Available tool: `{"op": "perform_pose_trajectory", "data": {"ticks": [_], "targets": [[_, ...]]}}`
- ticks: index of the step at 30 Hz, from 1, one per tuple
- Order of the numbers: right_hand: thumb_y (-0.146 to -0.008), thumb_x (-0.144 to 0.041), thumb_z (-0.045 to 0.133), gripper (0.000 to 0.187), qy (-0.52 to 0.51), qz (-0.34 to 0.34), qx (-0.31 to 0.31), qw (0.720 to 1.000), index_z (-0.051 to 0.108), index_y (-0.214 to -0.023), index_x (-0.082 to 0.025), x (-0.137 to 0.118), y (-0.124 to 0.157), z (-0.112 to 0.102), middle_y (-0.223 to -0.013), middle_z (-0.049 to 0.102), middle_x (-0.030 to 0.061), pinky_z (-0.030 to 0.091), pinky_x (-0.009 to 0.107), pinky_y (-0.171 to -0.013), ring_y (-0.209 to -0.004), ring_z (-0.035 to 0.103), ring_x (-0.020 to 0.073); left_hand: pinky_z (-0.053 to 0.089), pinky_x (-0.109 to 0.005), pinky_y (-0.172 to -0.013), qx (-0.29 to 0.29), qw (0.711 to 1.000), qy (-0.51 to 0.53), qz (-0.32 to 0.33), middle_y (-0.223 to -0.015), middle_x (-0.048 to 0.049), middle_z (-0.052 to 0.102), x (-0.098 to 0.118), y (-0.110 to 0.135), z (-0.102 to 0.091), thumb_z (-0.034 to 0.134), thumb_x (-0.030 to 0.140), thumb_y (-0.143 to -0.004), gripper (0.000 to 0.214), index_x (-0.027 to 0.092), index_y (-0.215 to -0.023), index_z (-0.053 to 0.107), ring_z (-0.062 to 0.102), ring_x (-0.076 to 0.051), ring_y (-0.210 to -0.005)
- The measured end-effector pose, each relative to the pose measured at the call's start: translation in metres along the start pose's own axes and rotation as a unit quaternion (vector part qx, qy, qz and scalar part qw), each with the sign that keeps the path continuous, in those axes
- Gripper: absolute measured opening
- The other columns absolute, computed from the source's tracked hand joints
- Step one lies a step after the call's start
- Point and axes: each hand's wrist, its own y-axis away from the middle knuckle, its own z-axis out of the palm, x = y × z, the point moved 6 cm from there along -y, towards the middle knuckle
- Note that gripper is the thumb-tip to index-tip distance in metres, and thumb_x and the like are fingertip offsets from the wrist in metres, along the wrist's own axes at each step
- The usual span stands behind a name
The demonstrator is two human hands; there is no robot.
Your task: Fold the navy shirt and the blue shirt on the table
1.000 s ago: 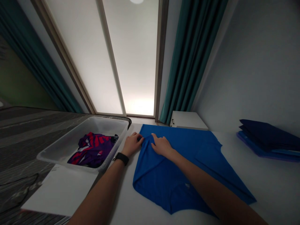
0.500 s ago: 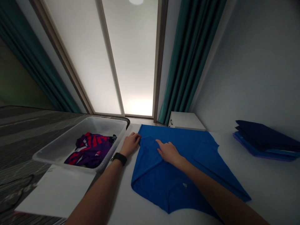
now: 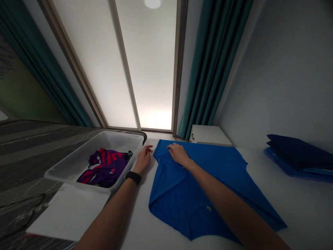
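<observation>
From my head camera I look down the length of a white table. My left hand is off the cloth, its fingers loosely apart and curled, their tips just beside the top corner of a blue shirt but not touching it. My right hand lies on the shirt near that same top edge, with its fingers close together and bent onto the fabric. I cannot tell whether they are pinching the cloth or only resting on it.

The shirt lies flat on the table, between my forearms and reaching toward the table's near edge, with a long fold running down its left side and a small pale mark on the lower part. A black watch sits on my left wrist.

Left of my left hand is a clear plastic bin, with a crumpled purple and red garment inside it. The bin rests partly on a white sheet. Far to the right on the table is a stack of folded navy and blue cloth. Beyond the table stand a small white cabinet, teal curtains and a bright frosted panel.
</observation>
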Motion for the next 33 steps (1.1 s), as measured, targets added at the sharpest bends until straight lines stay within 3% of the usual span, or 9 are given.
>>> {"op": "perform_pose_trajectory", "data": {"ticks": [6, 12, 17, 23, 29, 33], "targets": [[-0.093, -0.024, 0.051, 0.019, 0.002, -0.021, 0.005, 1.000, 0.063, -0.107, -0.019, -0.002, -0.004, 0.010, -0.108, 0.058, 0.0098, 0.037, 0.035, -0.087, -0.103, 0.053, 0.0228, 0.048, -0.030, -0.073, -0.033, 0.999, -0.030, 0.029, -0.099, -0.0068, 0.068, 0.012, 0.003, 0.008, 0.043, 0.020, -0.086, 0.029, 0.017, -0.105, 0.064, 0.061, -0.016, -0.076], [-0.093, -0.020, 0.048, 0.011, -0.025, -0.039, 0.022, 0.999, 0.059, -0.097, -0.018, -0.004, -0.003, 0.009, -0.104, 0.058, 0.0087, 0.037, 0.032, -0.085, -0.100, 0.052, 0.0207, 0.046, -0.027, -0.068, -0.103, 0.989, -0.083, 0.072, -0.096, -0.0036, 0.069, 0.018, 0.007, 0.019, 0.050, 0.028, -0.088, 0.028, 0.020, -0.111, 0.064, 0.060, -0.015, -0.068], [-0.096, -0.017, 0.042, 0.013, -0.070, -0.036, 0.026, 0.997, 0.053, -0.101, -0.018, -0.010, -0.004, 0.007, -0.095, 0.064, 0.0036, 0.038, 0.027, -0.081, -0.091, 0.057, 0.0157, 0.045, -0.027, -0.070, -0.107, 0.980, -0.141, 0.092, -0.094, -0.0053, 0.066, 0.018, 0.006, 0.023, 0.053, 0.033, -0.089, 0.024, 0.021, -0.103, 0.069, 0.063, -0.018, -0.077], [-0.096, -0.025, 0.044, 0.023, -0.079, -0.002, -0.001, 0.997, 0.052, -0.116, -0.018, -0.017, -0.011, 0.012, -0.095, 0.069, 0.0037, 0.039, 0.027, -0.081, -0.093, 0.061, 0.0165, 0.044, -0.027, -0.071, -0.099, 0.980, -0.141, 0.094, -0.094, -0.0051, 0.066, 0.015, 0.006, 0.024, 0.050, 0.025, -0.089, 0.022, 0.020, -0.101, 0.068, 0.063, -0.018, -0.078], [-0.092, -0.036, 0.052, 0.021, -0.045, 0.037, -0.059, 0.997, 0.062, -0.096, -0.018, -0.016, -0.020, 0.023, -0.106, 0.070, 0.0094, 0.038, 0.034, -0.086, -0.102, 0.063, 0.0244, 0.044, -0.027, -0.070, -0.090, 0.979, -0.162, 0.087, -0.091, -0.0051, 0.065, 0.019, 0.007, 0.021, 0.049, 0.024, -0.090, 0.020, 0.019, -0.097, 0.067, 0.062, -0.017, -0.076], [-0.095, -0.033, 0.048, 0.020, -0.026, 0.041, -0.060, 0.997, 0.058, -0.105, -0.020, -0.017, -0.019, 0.022, -0.108, 0.070, 0.0082, 0.038, 0.032, -0.085, -0.103, 0.063, 0.0224, 0.043, -0.029, -0.072, -0.096, 0.971, -0.203, 0.082, -0.090, -0.0048, 0.063, 0.021, 0.008, 0.021, 0.049, 0.025, -0.091, 0.020, 0.020, -0.096, 0.067, 0.062, -0.018, -0.077]]}}
